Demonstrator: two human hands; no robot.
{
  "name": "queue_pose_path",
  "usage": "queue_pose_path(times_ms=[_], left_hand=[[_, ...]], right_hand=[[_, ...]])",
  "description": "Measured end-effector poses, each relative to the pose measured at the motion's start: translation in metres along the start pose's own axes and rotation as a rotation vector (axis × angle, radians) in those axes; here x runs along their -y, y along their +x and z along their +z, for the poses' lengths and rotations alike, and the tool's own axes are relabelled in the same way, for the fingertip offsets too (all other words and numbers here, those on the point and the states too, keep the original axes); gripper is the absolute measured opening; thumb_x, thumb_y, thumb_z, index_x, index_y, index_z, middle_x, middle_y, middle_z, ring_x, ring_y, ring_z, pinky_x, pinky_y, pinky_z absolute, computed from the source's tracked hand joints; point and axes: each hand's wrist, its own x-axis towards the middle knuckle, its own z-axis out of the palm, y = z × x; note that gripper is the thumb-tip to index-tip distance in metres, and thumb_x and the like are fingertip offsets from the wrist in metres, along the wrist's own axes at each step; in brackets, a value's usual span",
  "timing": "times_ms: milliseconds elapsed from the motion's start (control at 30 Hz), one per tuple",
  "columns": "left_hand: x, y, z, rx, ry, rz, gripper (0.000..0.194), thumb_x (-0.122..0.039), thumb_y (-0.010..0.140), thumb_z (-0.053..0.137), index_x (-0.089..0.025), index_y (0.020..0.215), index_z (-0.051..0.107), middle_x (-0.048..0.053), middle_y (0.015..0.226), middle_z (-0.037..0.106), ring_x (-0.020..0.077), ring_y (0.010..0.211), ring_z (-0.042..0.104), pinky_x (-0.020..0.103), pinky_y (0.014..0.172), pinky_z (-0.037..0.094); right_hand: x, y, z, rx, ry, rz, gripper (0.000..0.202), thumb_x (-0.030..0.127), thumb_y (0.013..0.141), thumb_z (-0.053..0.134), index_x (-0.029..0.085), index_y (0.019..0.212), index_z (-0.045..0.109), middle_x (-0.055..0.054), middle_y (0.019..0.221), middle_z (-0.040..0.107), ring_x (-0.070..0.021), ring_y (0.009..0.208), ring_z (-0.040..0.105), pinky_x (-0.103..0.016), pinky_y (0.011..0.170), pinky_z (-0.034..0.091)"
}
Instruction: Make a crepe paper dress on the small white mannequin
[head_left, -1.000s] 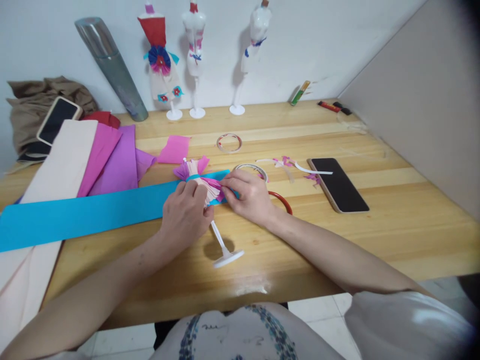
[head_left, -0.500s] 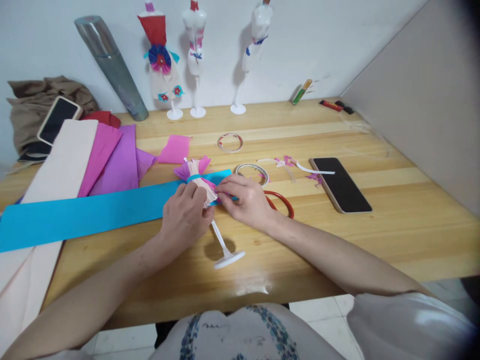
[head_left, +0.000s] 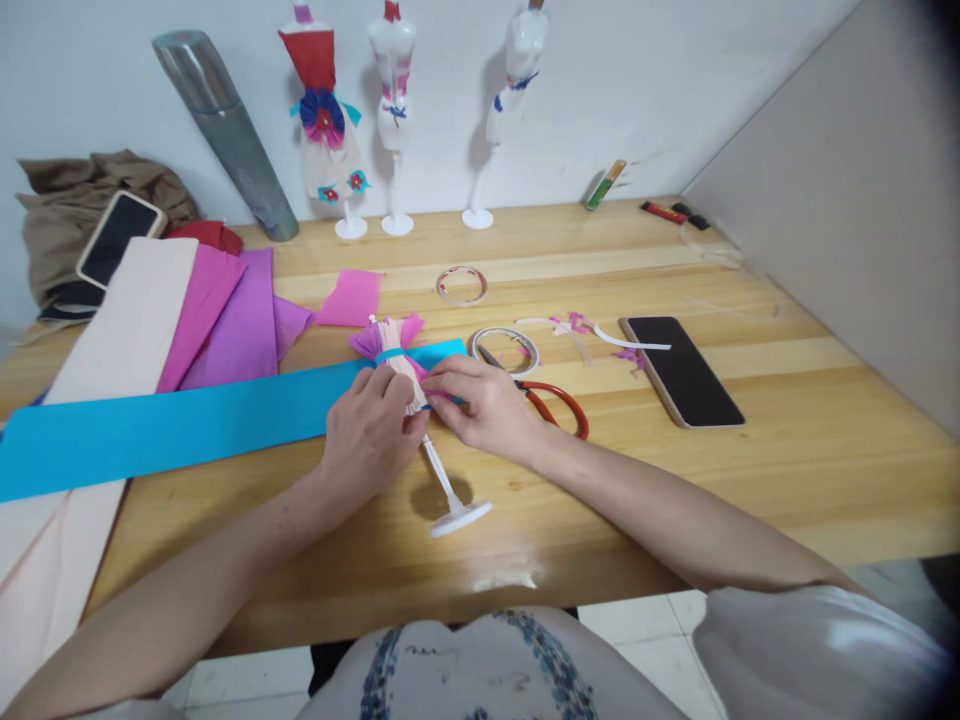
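Observation:
A small mannequin in a pleated crepe-paper dress (head_left: 395,362) lies tilted over the table, its white stand (head_left: 460,518) toward me. The dress is cream, pink and purple with a blue band at the waist. My left hand (head_left: 373,425) is closed round the skirt from the left. From the right, my right hand (head_left: 480,405) pinches the skirt's pink edge with thumb and fingers. Under the mannequin and my left hand runs a long blue paper strip (head_left: 187,425). Red-handled scissors (head_left: 559,400) lie just beyond my right hand, their blades over a tape roll (head_left: 504,350).
Three mannequins on stands, one dressed (head_left: 324,120), are along the wall beside a grey flask (head_left: 232,140). Folded paper (head_left: 225,330) and a phone (head_left: 120,240) lie left. Another phone (head_left: 682,370), paper scraps (head_left: 574,325), a second tape roll (head_left: 462,286) and a glue tube (head_left: 605,185) are also there.
My right hand has drawn in slightly to the left, its fingers closer to the skirt. More of the scissors shows now. My left hand stays in place.

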Motion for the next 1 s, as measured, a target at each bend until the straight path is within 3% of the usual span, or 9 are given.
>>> queue_pose_path(times_ms=[233,400,733,900,1000], left_hand=[[0.0,0.0,-0.002,0.023,-0.01,-0.001,0.008,-0.02,0.087,0.063,-0.021,0.082,0.058,0.009,0.09,0.067,0.0271,0.091,0.063,0.034,0.065,0.044],[-0.001,0.0,-0.002,0.028,-0.019,-0.009,0.01,-0.019,0.085,0.065,-0.022,0.08,0.057,0.008,0.09,0.067,0.0267,0.09,0.062,0.033,0.064,0.043],[0.0,0.001,-0.003,0.039,-0.033,-0.019,0.012,-0.023,0.089,0.064,-0.022,0.08,0.055,0.008,0.088,0.065,0.0266,0.09,0.061,0.033,0.064,0.041],[-0.001,0.0,-0.004,0.055,-0.039,-0.024,0.013,-0.019,0.087,0.062,-0.022,0.079,0.053,0.008,0.089,0.065,0.0258,0.09,0.061,0.032,0.064,0.041],[0.0,0.0,-0.004,0.039,-0.029,-0.016,0.013,-0.018,0.087,0.061,-0.023,0.078,0.053,0.007,0.089,0.066,0.0257,0.091,0.062,0.032,0.064,0.042]], right_hand=[[-0.001,0.001,-0.003,0.048,0.017,-0.023,0.016,0.017,0.094,0.058,0.014,0.097,0.073,-0.013,0.101,0.076,-0.0244,0.094,0.072,-0.036,0.082,0.06],[0.001,0.001,-0.006,0.103,0.043,-0.006,0.015,0.026,0.092,0.063,0.017,0.098,0.072,-0.013,0.105,0.075,-0.0259,0.098,0.071,-0.038,0.085,0.06],[-0.004,-0.001,-0.003,0.15,0.133,-0.047,0.032,0.004,0.079,0.049,0.019,0.09,0.075,-0.009,0.097,0.073,-0.0214,0.088,0.07,-0.034,0.078,0.058],[-0.007,0.001,-0.004,0.011,0.187,0.086,0.033,-0.001,0.077,0.044,0.019,0.078,0.071,-0.005,0.08,0.069,-0.0186,0.079,0.067,-0.032,0.074,0.056],[-0.011,0.004,-0.004,-0.062,0.144,0.094,0.041,-0.003,0.076,0.043,0.017,0.093,0.075,-0.009,0.094,0.072,-0.022,0.093,0.068,-0.038,0.085,0.057]])
